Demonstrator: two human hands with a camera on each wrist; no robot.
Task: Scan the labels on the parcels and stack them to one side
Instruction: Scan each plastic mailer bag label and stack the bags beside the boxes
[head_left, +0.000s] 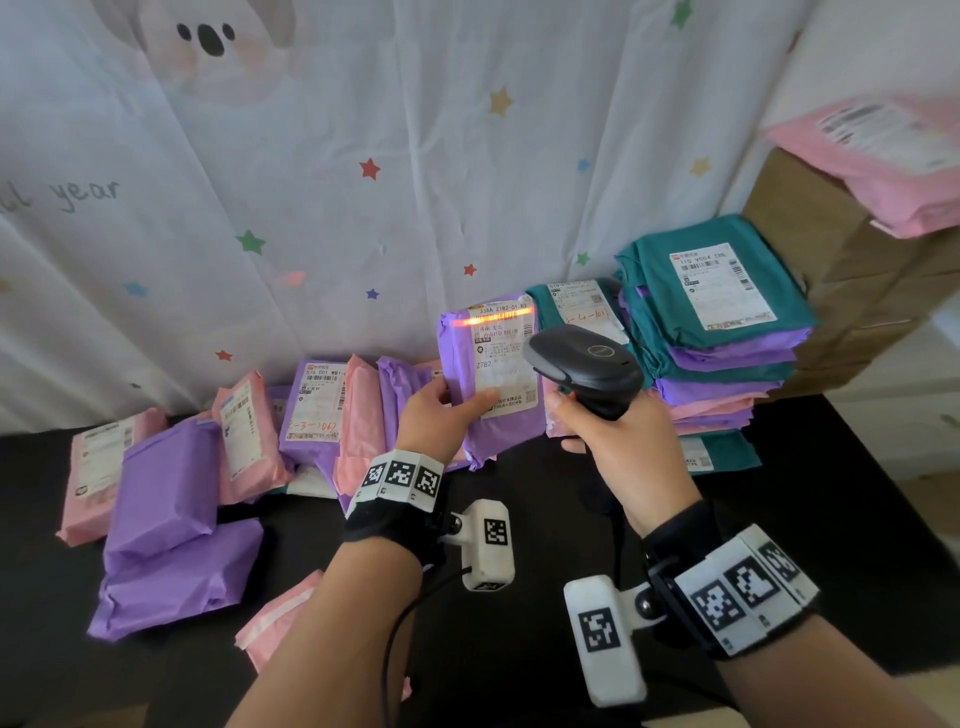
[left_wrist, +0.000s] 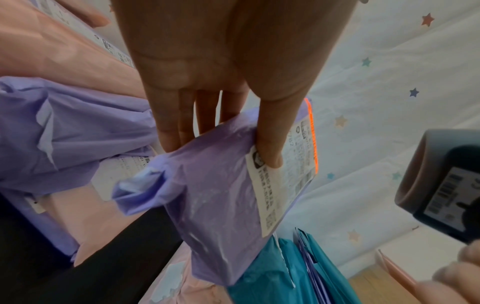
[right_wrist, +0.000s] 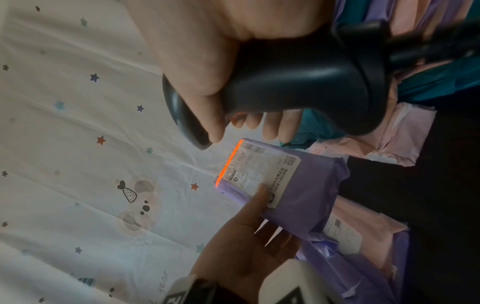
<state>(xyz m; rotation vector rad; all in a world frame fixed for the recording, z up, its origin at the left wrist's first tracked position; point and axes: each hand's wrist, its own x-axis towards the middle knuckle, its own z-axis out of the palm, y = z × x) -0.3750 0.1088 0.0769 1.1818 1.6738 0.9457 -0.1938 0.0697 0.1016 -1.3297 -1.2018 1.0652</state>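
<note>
One purple parcel (head_left: 488, 374), raised over the table, pinched thumb-on-label by left hand (head_left: 441, 410); right hand (head_left: 618, 447) wrapped round scanner (head_left: 587, 369). Best practice: steady red line across barcode.

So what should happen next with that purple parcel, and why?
Probably the left hand carries the purple parcel over onto the stack to the right: the scanner in the right hand already throws its orange line across the label's top.
</note>
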